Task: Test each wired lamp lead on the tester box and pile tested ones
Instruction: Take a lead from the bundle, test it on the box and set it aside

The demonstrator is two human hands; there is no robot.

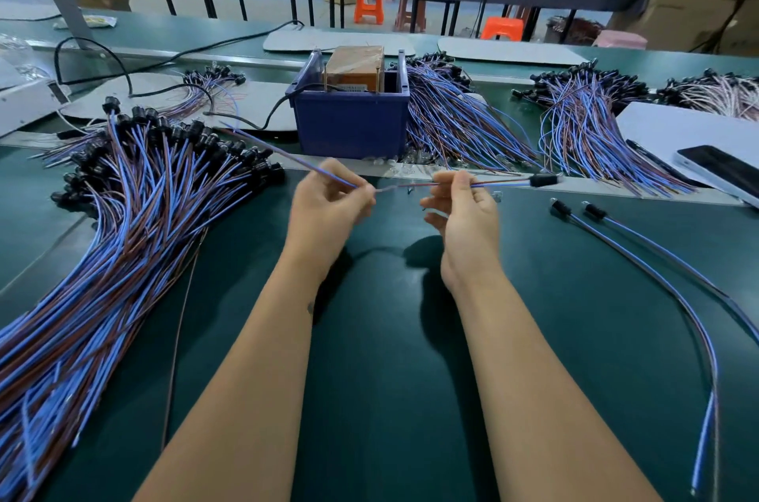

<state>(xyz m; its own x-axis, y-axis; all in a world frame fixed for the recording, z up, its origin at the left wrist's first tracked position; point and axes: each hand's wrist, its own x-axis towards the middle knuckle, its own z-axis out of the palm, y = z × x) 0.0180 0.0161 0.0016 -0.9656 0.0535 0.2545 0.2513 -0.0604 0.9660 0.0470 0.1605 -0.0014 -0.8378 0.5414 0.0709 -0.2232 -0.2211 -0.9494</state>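
Two bare hands at frame centre: left hand [328, 199] and right hand [462, 210], fingers pinched on one thin blue-and-brown wired lamp lead [505, 183], black socket right, below the blue plastic tester box [353, 119].

Bright overhead light, soft shadows, blurred warped edges
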